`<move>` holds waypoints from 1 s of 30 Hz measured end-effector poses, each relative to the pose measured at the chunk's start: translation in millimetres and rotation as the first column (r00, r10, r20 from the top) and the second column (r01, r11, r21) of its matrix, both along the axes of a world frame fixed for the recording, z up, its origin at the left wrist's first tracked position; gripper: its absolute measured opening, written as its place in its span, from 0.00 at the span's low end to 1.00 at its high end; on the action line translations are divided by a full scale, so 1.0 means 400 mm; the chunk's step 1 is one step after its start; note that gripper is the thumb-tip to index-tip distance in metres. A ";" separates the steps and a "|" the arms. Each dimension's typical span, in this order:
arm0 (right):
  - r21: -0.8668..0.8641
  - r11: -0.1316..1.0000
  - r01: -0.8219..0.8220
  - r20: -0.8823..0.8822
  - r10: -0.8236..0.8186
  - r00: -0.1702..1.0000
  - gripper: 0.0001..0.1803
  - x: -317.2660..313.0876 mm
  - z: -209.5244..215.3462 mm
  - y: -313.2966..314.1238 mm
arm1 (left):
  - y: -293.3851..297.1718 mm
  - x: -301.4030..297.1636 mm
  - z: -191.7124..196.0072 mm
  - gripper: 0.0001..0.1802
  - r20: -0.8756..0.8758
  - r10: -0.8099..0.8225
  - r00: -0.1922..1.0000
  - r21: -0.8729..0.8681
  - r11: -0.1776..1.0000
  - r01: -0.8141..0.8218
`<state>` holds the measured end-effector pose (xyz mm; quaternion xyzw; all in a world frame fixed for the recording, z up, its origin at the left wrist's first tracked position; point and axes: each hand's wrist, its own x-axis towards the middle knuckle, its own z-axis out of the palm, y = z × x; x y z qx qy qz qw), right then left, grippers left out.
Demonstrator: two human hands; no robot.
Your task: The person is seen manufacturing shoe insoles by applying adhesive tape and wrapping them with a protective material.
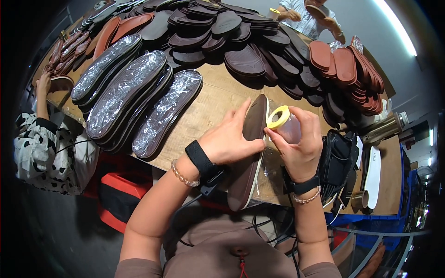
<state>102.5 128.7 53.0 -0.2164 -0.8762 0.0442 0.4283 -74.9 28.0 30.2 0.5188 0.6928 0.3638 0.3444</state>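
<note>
A brown shoe sole (242, 185) with a pale edge stands tilted on its side at the table's near edge. My left hand (227, 139) grips it around the middle, thumb across it and fingers toward its far end. In my right hand (305, 148) is a roll of clear film (291, 130) with a yellow ring at its end. The fingers and thumb close around this roll, right beside the sole's pale edge. A strip of clear film seems to lie along the sole's right side, though its extent is hard to make out.
Film-covered soles (125, 97) lie in stacks to the left. A large heap of dark soles (245, 60) spreads across the back, with reddish-brown soles (345, 65) at right. A black bag (336, 157) and a steel flask (384, 129) stand right. Co-workers sit at left and far back.
</note>
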 end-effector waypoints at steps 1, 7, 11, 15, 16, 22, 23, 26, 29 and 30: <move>0.002 1.000 0.002 -0.001 -0.002 1.000 0.36 -0.001 0.000 0.002 | 0.011 -0.005 -0.002 0.60 -0.001 -0.002 1.000 0.002 1.000 0.002; -0.036 0.999 -0.003 0.026 0.004 1.000 0.37 -0.008 0.007 0.008 | 0.079 -0.049 -0.029 0.60 -0.033 -0.145 0.989 0.202 0.968 0.149; -0.057 0.998 -0.024 0.080 0.029 0.996 0.35 -0.007 0.021 0.013 | 0.101 -0.061 -0.039 0.57 0.163 -0.226 0.960 0.196 0.961 0.193; -0.186 0.979 -0.078 0.173 0.111 0.979 0.32 0.020 0.047 0.008 | 0.089 -0.040 -0.027 0.56 0.136 -0.252 0.958 0.197 0.955 0.223; -0.186 0.980 -0.073 0.186 0.108 0.976 0.32 0.030 0.056 0.004 | 0.081 -0.034 -0.021 0.56 0.133 -0.257 0.957 0.179 0.956 0.232; -0.444 0.875 -0.193 0.259 0.332 0.907 0.32 0.093 0.112 -0.029 | -0.019 0.000 0.001 0.58 -0.019 -0.292 0.956 0.155 0.944 0.292; -0.457 0.870 -0.186 0.257 0.329 0.909 0.32 0.093 0.114 -0.029 | -0.027 0.000 0.003 0.59 0.022 -0.303 0.953 0.167 0.941 0.295; -0.392 0.882 -0.262 0.202 0.361 0.910 0.35 0.084 0.110 -0.027 | -0.034 -0.001 0.005 0.60 0.052 -0.309 0.950 0.168 0.940 0.297; -0.127 0.981 -0.148 0.078 0.159 0.984 0.35 0.066 0.090 -0.032 | -0.037 0.000 0.005 0.60 0.031 -0.289 0.957 0.138 0.950 0.282; -0.129 0.980 -0.150 0.078 0.161 0.984 0.35 0.061 0.085 -0.032 | -0.038 0.000 0.005 0.60 0.032 -0.287 0.958 0.136 0.950 0.280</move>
